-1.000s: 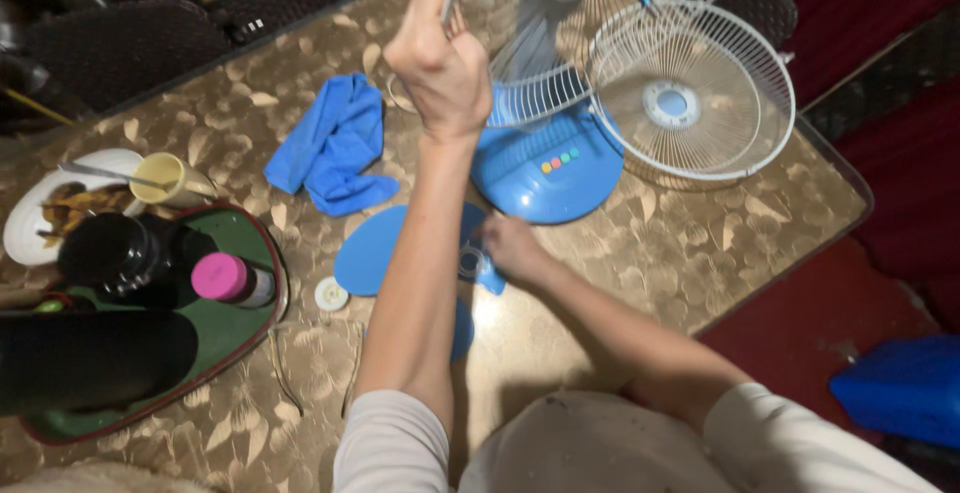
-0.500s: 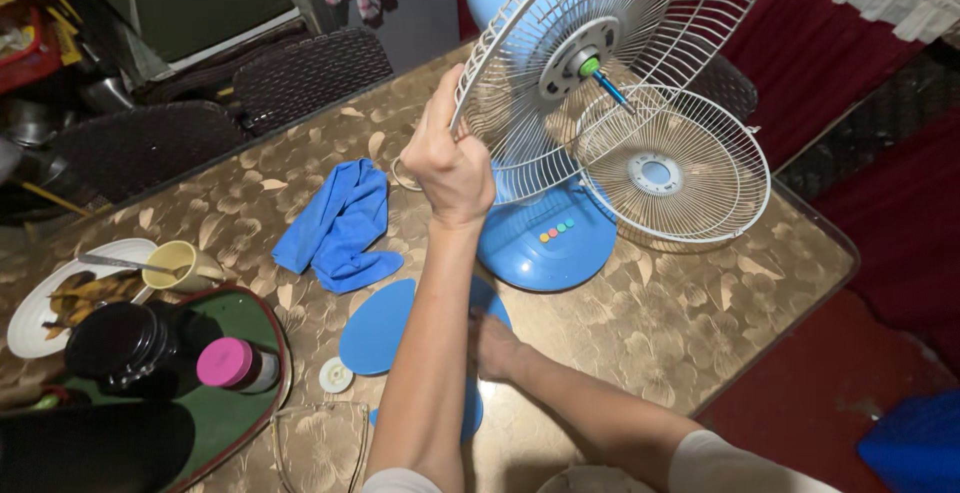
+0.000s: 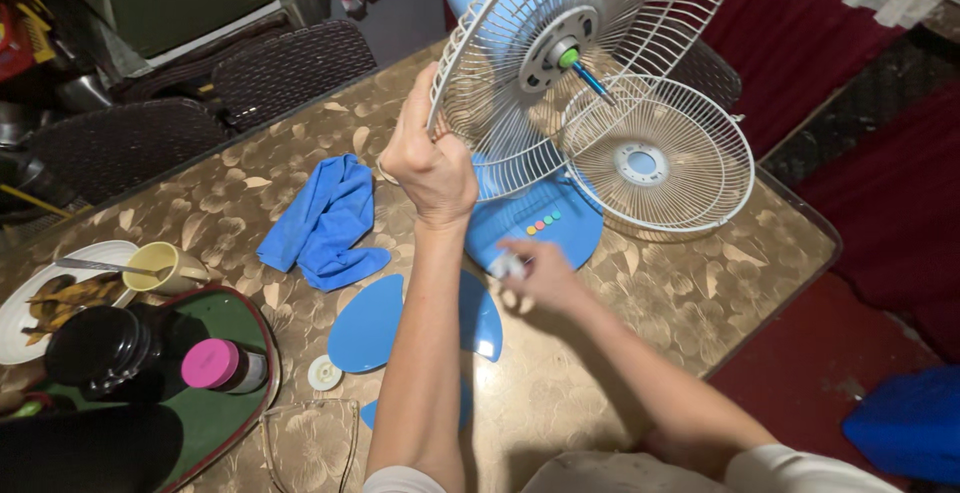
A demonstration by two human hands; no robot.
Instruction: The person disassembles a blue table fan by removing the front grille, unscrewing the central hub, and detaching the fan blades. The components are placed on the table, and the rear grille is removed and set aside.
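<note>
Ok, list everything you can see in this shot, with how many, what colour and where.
Fan rear grille: one, white wire, upright at table's far side, on the fan
Fan base: one, blue, under the rear grille
Front grille: one, white, lying flat right of the base
Fan blades: one piece, blue, on the table near centre
Cloth: one, blue, crumpled left of the base
Small round cap: one, white, beside the blades
Cup: one, yellowish, at left
Plate: one, white, holding food, far left
Tray: one, green, near left, holding dark jars
Chairs: two, dark, behind the table
Left hand: grips the rear grille's rim
Right hand: blurred, holds something small and white
</note>
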